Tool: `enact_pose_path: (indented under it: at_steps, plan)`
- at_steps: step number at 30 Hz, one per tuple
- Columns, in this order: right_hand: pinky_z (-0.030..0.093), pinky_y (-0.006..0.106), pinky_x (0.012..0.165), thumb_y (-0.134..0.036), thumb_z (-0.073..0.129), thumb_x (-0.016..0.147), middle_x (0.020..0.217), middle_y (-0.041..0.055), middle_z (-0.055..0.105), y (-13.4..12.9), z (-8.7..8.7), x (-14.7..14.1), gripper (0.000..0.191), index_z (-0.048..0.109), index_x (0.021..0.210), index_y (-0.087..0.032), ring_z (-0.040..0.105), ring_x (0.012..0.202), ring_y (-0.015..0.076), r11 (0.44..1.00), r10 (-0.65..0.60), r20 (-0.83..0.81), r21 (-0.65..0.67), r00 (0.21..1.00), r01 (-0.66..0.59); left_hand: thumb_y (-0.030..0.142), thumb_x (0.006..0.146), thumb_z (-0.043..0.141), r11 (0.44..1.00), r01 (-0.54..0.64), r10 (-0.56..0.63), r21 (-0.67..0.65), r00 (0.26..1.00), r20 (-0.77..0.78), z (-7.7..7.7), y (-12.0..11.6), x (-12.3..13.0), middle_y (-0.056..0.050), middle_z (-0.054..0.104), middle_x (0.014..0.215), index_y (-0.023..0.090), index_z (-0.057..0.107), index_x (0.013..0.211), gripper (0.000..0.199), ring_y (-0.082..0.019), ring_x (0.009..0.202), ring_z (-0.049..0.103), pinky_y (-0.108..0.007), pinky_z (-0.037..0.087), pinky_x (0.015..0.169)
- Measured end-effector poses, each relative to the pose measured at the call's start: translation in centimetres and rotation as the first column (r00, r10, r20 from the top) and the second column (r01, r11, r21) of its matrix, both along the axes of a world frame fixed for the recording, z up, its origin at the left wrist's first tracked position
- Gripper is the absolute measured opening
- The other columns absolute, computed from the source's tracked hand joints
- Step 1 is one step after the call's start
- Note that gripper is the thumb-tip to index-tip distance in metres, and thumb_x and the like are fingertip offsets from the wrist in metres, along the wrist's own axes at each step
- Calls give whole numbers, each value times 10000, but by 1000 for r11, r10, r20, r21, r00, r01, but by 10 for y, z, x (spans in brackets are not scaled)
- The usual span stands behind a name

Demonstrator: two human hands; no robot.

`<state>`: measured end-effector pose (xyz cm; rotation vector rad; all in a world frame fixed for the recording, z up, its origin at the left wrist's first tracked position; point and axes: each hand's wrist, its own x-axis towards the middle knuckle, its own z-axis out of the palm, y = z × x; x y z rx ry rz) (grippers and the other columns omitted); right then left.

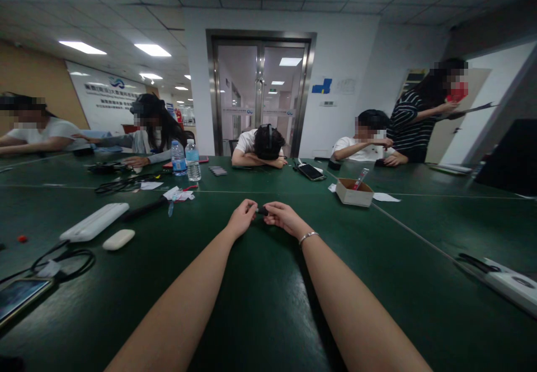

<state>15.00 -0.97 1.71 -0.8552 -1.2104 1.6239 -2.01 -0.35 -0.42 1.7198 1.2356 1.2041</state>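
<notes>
Over the middle of the green table [260, 282], both hands meet at a small dark object [262, 211]. My right hand [284, 217], with a silver bracelet on its wrist, pinches the dark object between thumb and fingers. My left hand [243, 217] is closed in a pinch on the object's left side, where a small light-coloured tip shows between the fingers. The piece is too small to name.
An open box [354, 196] stands ahead to the right, near a phone [311, 172]. Two water bottles [193, 160], cables, a white power bank [95, 222] and a white case [119, 240] lie left. Several people are around the table's far side.
</notes>
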Motion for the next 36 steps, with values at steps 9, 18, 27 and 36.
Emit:
enact_pose_path:
  at_steps: [9,18,27,36]
  plan:
    - [535,206,513,-125,608,820,601,40,595,-1,1,0,86,577,896,-99,610,514,124,1000,8,7,0,1000,-8,370,808,434,999,24,-23,-21,999,22,0,1,0,1,531,688,184,533,965,263,-103,595,494,-211,397,549]
    - [537,188,540,-96,569,837,643,65,618,1,-1,1,86,567,924,-92,619,532,116,1000,25,24,12,999,-25,334,797,427,999,43,-43,-29,999,7,3,-2,0,0,543,698,187,554,937,239,-108,619,500,-213,389,565]
    - [535,186,530,-84,543,847,633,57,611,1,0,1,78,563,923,-90,615,522,112,1000,27,25,11,999,-28,329,787,461,999,45,-45,-14,999,14,5,-4,0,-19,573,785,187,564,935,230,-113,659,512,-218,412,612]
    - [533,195,522,-96,611,803,644,48,606,3,-3,1,94,576,890,-95,613,528,116,999,29,-3,23,1000,-29,310,803,440,998,43,-43,-48,999,13,7,-5,2,-7,552,718,180,557,935,220,-108,636,503,-212,397,605]
